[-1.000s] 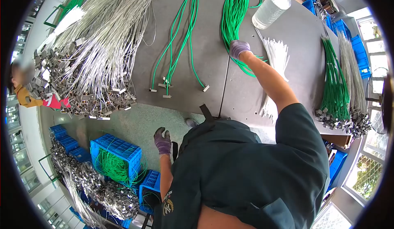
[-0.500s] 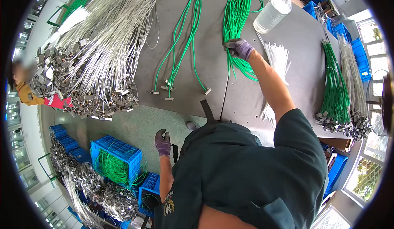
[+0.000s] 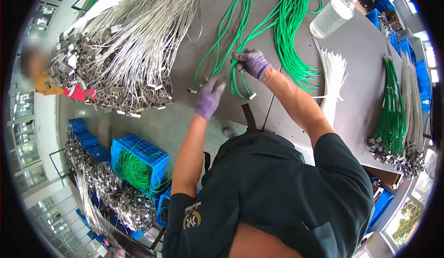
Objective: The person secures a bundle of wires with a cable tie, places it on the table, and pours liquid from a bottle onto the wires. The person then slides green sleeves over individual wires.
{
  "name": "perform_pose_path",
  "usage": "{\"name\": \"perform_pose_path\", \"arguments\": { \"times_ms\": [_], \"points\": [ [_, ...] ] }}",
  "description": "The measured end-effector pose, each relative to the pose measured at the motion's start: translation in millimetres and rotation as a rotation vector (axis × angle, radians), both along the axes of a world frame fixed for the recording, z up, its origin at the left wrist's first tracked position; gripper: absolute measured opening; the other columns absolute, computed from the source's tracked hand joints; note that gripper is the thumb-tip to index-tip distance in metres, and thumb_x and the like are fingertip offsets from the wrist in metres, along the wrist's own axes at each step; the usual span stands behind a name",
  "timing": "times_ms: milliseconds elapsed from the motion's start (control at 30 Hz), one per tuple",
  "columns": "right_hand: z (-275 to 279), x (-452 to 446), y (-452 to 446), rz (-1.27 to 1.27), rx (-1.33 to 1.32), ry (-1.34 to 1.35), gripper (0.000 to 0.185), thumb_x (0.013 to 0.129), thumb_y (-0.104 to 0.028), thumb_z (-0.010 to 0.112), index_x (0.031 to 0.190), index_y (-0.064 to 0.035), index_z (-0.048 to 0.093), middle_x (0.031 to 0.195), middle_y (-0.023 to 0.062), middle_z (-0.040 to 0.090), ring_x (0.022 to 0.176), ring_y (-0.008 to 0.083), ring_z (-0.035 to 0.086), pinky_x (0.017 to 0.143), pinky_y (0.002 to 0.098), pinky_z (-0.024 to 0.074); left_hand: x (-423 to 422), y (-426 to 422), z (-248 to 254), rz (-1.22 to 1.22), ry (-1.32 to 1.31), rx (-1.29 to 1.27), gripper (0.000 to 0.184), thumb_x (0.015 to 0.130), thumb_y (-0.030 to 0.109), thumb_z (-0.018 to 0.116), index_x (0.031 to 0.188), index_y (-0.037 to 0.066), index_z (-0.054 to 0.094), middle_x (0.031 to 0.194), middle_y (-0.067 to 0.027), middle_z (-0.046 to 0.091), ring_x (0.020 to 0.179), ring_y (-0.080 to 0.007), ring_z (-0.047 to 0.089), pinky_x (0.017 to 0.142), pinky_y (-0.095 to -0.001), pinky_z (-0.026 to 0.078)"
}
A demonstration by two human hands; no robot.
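My right hand (image 3: pixel 251 63), in a purple and grey glove, is closed on a few green cables (image 3: pixel 259 30) that run out from the larger green bundle (image 3: pixel 293 31). Their loose ends hang below its fingers. My left hand (image 3: pixel 211 97), gloved alike, is over the table's front edge beside the thinner group of green cables (image 3: pixel 222 36). Its fingers are blurred and cover some of the cable ends, so their grip cannot be made out. A small connector (image 3: pixel 252 96) shows below my right hand, another (image 3: pixel 192 91) left of my left hand.
White cables (image 3: pixel 143 31) with many metal connectors are heaped at left, where a co-worker's red sleeve (image 3: pixel 81 93) shows. A clear bottle (image 3: pixel 333 16), white ties (image 3: pixel 333 73) and a green cable bundle (image 3: pixel 391 105) lie at right. A blue crate (image 3: pixel 159 161) stands on the floor.
My right hand has moved left from the large bundle, drawing some green cables across. My left hand has risen from beside my body to the cable ends. The view has shifted slightly.
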State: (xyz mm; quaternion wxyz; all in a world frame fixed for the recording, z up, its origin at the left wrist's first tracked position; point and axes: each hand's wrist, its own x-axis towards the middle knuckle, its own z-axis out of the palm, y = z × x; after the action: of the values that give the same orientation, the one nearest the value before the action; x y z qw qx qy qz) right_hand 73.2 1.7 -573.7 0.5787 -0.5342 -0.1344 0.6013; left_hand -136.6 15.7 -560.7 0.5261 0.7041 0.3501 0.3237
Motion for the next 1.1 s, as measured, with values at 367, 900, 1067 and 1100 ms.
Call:
{"name": "perform_pose_path", "arguments": {
  "times_ms": [367, 900, 1067, 1100],
  "points": [
    [15.4, -40.0, 6.6, 0.459, -0.138, -0.401, 0.027, 0.080, -0.022, 0.067, 0.090, 0.0023, 0.060, 0.061, 0.0063, 0.059, 0.051, 0.0126, 0.058, 0.043, 0.0244, 0.0472, -2.0, 7.9, -28.9, -0.064, 0.034, -0.558, 0.015, 0.085, 0.011, 0.060, 0.096, 0.001, 0.060, 0.073, -0.0075, 0.062, 0.060, -0.0150, 0.060, 0.058, -0.0279, 0.051],
    [-3.5, -31.2, -6.0, 0.669, -0.071, -0.093, 0.020, 0.078, -0.008, 0.063, 0.096, 0.0007, 0.061, 0.076, 0.0099, 0.064, 0.055, 0.0163, 0.063, 0.046, 0.0259, 0.0530, -24.6, 11.4, -24.3, -0.030, -0.014, -0.874, 0.020, 0.082, 0.005, 0.060, 0.101, -0.002, 0.059, 0.081, -0.0128, 0.065, 0.066, -0.0228, 0.064, 0.062, -0.0342, 0.055],
    [-4.0, -47.9, -23.1, 0.702, -0.019, -0.195, 0.019, 0.077, -0.010, 0.064, 0.091, 0.0023, 0.062, 0.072, 0.0094, 0.064, 0.054, 0.0160, 0.063, 0.045, 0.0262, 0.0524, -26.7, 15.4, -67.3, 0.230, -0.307, -0.873, 0.018, 0.080, 0.005, 0.062, 0.097, -0.001, 0.060, 0.083, -0.0115, 0.065, 0.073, -0.0238, 0.062, 0.070, -0.0363, 0.052],
    [1.4, -56.9, -25.7, 0.753, 0.005, -0.301, 0.019, 0.076, -0.011, 0.064, 0.089, 0.0026, 0.062, 0.070, 0.0090, 0.064, 0.054, 0.0156, 0.062, 0.045, 0.0264, 0.0522, -25.3, 14.2, -70.0, 0.230, -0.306, -0.872, 0.018, 0.080, 0.005, 0.062, 0.097, -0.001, 0.060, 0.083, -0.0115, 0.065, 0.073, -0.0238, 0.062, 0.070, -0.0363, 0.052]
  ]
}}
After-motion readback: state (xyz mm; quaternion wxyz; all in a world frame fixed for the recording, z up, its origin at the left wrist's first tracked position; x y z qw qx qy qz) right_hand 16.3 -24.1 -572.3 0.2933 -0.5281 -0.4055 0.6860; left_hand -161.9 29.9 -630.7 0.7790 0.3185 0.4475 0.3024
